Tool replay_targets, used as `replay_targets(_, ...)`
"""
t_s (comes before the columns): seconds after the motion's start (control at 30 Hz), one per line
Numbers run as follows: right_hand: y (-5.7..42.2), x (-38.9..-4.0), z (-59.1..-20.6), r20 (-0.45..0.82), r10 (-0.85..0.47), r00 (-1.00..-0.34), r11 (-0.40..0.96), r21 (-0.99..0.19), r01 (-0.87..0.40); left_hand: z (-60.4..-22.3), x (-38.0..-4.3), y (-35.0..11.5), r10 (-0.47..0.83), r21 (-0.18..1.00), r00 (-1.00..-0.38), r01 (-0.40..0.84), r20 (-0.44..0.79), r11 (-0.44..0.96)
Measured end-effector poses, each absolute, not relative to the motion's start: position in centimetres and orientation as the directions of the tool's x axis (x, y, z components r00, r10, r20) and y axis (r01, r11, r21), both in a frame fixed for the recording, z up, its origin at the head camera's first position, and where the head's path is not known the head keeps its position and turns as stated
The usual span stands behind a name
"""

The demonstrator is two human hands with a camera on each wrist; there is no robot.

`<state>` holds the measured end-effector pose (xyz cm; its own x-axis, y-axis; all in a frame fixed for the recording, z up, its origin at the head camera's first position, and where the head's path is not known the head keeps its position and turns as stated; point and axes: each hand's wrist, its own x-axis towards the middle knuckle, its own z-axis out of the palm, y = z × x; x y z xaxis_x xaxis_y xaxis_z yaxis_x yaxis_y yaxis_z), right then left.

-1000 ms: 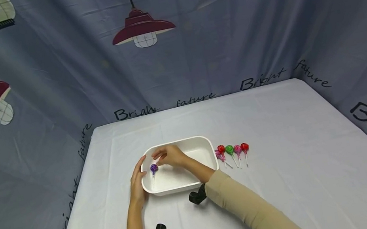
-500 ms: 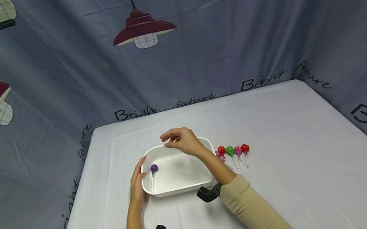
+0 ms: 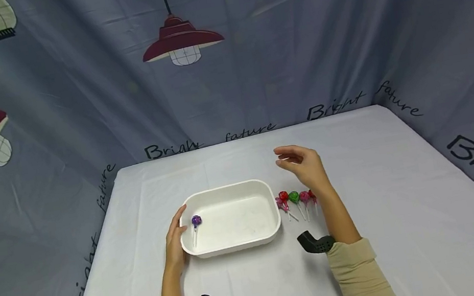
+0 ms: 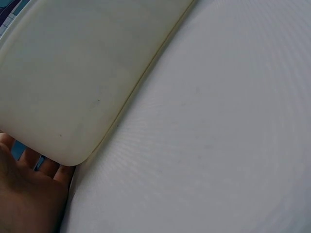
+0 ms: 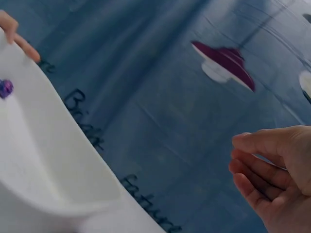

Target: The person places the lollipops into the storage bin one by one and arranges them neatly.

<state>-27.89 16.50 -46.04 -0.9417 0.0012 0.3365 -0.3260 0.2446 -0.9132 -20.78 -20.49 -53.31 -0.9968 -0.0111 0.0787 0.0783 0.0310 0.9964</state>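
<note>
My left hand point(image 3: 174, 243) lies along the left end of a white tray point(image 3: 234, 248), its fingers fairly straight against the outer side and fingertips at the rim. In the left wrist view, the hand point(image 4: 31, 189) touches the tray wall point(image 4: 73, 97). A purple lollipop point(image 3: 196, 220) lies inside the tray near its left end, stick toward the front. My right hand point(image 3: 307, 165) is raised beyond the lollipop row, fingers loosely bent with nothing between them. Below it on the table are a green lollipop point(image 3: 294, 197), a red lollipop point(image 3: 284, 196) and a pink lollipop point(image 3: 304, 197).
Another pink lollipop point(image 3: 284, 206) lies close to the tray's right side. A further red lollipop point(image 3: 312, 195) is partly hidden by my right wrist. The table point(image 3: 387, 186) has a white cover. A grey curtain point(image 3: 253, 73) with printed lamps hangs behind it.
My right hand has left the tray beside the purple lollipop, rising and moving right past the tray's right end. The left hand has stayed at the tray; the purple lollipop lies in the same spot.
</note>
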Motion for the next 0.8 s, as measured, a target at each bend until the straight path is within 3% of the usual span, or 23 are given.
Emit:
replay_targets(0.13,21.4,-31.5,-53.6,0.386,0.088,-0.918,0.311,-0.887,-0.343,-53.3,-20.7,-20.5,-0.012,0.996,-0.997,0.078,0.079,0.03)
replay_targets(0.2,22.9,-31.3,-54.8,0.381,0.116,-0.917,0.34,-0.883,-0.324,-53.2,-20.7,-20.5,-0.009,0.996,-0.996,0.084,0.085,0.029)
replay_targets(0.33,23.9,-28.1,-52.8,0.291,0.118,-0.949,0.244,-0.935,-0.256,-53.2,-20.7,-20.5,-0.009,0.995,-0.996,0.093,0.094,0.022)
replay_targets(0.43,24.0,-26.2,-51.8,0.22,0.13,-0.967,0.264,-0.947,-0.18,-53.3,-20.7,-20.5,-0.009,0.996,-0.996,0.091,0.091,0.015)
replay_targets(0.57,24.2,-25.3,-52.5,0.164,0.146,-0.976,0.402,-0.911,-0.093,-53.3,-20.7,-20.4,-0.011,0.996,-0.996,0.084,0.084,0.015)
replay_targets(0.8,23.4,-23.3,-50.7,0.029,0.072,-0.997,0.389,-0.921,0.001,-53.3,-20.7,-20.4,-0.013,0.996,-0.996,0.091,0.092,0.022)
